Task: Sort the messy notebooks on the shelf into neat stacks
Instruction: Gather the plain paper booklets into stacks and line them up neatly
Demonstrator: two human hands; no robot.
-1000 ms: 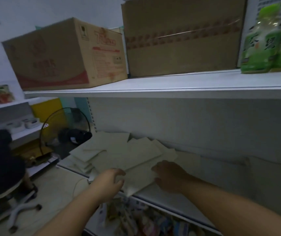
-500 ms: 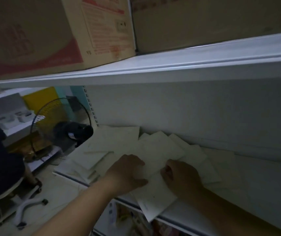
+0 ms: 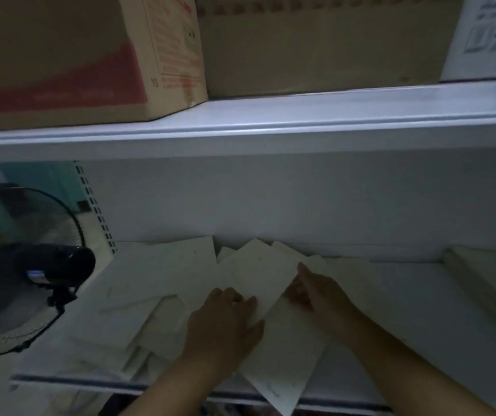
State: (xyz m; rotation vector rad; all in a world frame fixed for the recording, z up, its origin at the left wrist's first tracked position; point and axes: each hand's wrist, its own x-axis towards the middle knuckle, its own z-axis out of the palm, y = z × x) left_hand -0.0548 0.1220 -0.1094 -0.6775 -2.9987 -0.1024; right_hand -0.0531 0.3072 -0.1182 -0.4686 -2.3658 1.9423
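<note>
Several pale cream notebooks (image 3: 162, 274) lie scattered and overlapping on the white shelf (image 3: 391, 310). One tilted notebook (image 3: 258, 268) lies on top of the heap between my hands. My left hand (image 3: 225, 325) grips its lower left edge with curled fingers. My right hand (image 3: 316, 291) holds its right edge, index finger stretched along the corner. Below them another notebook (image 3: 285, 361) juts out over the shelf's front edge. The shelf is dim and no cover detail shows.
A pale stack (image 3: 487, 283) lies at the shelf's right end. The upper shelf (image 3: 240, 136) hangs low overhead, carrying a red-printed cardboard box (image 3: 75, 55) and a plain one (image 3: 316, 46). A black fan (image 3: 39, 271) stands just left of the shelf.
The view has moved closer and lower into the shelf. Both hands have slid further in, from the front notebook to the tilted top notebook, which has turned slightly between them.
</note>
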